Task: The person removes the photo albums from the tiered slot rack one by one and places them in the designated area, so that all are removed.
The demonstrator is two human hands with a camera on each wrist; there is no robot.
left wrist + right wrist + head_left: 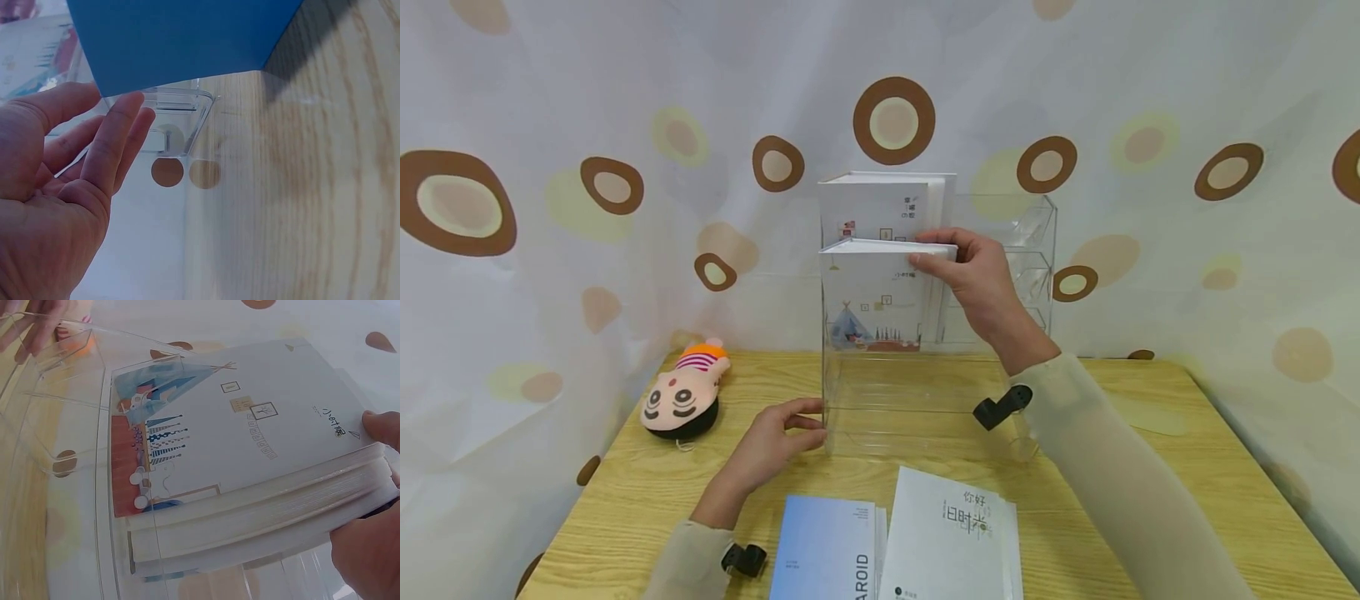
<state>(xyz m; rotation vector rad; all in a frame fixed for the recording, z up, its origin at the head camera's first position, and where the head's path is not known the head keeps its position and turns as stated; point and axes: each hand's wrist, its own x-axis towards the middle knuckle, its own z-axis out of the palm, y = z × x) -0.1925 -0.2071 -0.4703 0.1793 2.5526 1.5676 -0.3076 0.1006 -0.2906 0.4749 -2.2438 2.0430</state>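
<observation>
The front white book (876,296) stands upright in a front slot of the clear rack (917,409), its lower end behind the rack's clear wall. The right hand (977,279) pinches its top corner on the right, thumb on the cover, fingers behind. The left hand (775,442), fingers loosely extended and gripping nothing, has its fingertips at the rack's lower left edge; whether they press is hard to tell. To handle the book well, I would keep it vertical, guide it parallel to the slot walls and steady the rack so it cannot slide. The cover reads 小时候. Behind it in the rack, the rear white book (868,204) carries lettering too small to read. On the table (1120,508) before the rack, the blue book (823,546) shows "AROID", its start cut off; beside it, the pale book (943,542) reads 你好 above a line ending 时光. Left of the rack lies a plush toy (688,392).
</observation>
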